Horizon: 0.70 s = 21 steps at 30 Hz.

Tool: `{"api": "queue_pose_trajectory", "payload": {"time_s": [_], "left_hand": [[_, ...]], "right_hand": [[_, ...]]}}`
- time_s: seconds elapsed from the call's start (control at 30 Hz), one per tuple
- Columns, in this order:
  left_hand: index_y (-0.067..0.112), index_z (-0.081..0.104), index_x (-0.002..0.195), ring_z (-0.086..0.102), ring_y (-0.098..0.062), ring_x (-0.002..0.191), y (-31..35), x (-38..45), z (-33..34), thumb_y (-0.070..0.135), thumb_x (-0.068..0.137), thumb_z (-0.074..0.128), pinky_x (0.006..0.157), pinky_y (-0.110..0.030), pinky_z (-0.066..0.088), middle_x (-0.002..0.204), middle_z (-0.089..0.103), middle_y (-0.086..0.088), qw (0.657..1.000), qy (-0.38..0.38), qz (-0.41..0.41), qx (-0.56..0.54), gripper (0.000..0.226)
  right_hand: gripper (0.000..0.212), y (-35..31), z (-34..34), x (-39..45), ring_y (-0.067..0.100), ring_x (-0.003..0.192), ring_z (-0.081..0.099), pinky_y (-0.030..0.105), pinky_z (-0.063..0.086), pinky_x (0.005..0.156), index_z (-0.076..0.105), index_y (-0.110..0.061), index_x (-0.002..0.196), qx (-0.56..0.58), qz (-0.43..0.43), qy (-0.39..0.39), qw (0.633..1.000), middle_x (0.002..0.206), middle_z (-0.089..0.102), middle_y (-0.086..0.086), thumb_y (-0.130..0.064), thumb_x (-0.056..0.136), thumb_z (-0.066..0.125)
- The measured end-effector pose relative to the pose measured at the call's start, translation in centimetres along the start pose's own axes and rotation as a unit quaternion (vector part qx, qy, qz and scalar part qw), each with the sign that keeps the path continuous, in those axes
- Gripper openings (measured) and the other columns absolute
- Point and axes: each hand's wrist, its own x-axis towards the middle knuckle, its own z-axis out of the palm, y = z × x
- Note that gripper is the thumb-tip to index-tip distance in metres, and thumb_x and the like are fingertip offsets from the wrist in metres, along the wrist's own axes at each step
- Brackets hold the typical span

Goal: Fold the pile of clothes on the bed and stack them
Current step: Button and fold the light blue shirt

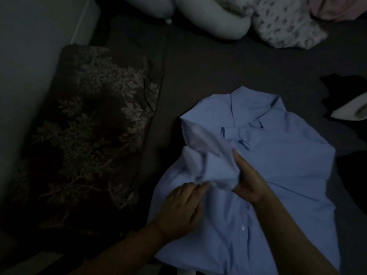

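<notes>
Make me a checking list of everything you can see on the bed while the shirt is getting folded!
Surface: dark bed sheet, dimly lit.
Job's things: light blue shirt lies spread out, collar away from the person, its sleeve bunched at the hands; dark garment and a pale cloth at the right edge.
Clutter: floral pillow on the left; white pillow, patterned cloth and pink cloth at the far side.
Grips: left hand and right hand both pinch the bunched sleeve.
Cables: nothing seen.
Surroundings: pale wall on the left.
</notes>
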Motion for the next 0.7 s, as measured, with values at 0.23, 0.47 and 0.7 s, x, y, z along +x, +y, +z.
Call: {"api": "queue_pose_trajectory", "payload": {"time_s": [0.23,0.47,0.7], "left_hand": [[0.022,0.060,0.115,0.054,-0.018,0.098,-0.3,2.3,6.0,0.027,0.075,0.045,0.083,-0.027,0.042,0.119,0.057,-0.004,0.985,-0.163,-0.049,0.039,0.043],[0.012,0.028,0.146,0.022,-0.029,0.140,-5.2,9.7,9.4,0.027,0.093,0.046,0.114,-0.039,0.017,0.153,0.024,-0.012,0.946,-0.211,-0.166,0.182,0.058],[0.015,0.005,0.151,0.011,-0.039,0.142,-6.5,9.2,10.9,0.009,0.097,0.037,0.113,-0.050,0.022,0.157,-0.005,-0.013,0.904,-0.253,-0.313,0.145,0.063]], "right_hand": [[0.049,1.9,-16.0,-3.6,0.034,0.101,0.056,0.050,0.044,0.098,0.058,0.001,0.112,-0.210,0.011,0.445,0.871,0.110,0.060,0.020,-0.042,0.089,0.058],[0.083,3.6,-15.1,-0.8,0.026,0.103,0.059,0.035,0.047,0.088,0.052,-0.004,0.113,-0.320,-0.036,0.343,0.882,0.117,0.060,0.018,-0.060,0.059,0.079],[0.045,4.8,-14.3,1.7,0.031,0.103,0.057,0.026,0.044,0.076,0.052,0.004,0.116,-0.424,-0.058,0.376,0.822,0.108,0.058,0.016,-0.017,0.079,0.067]]}}
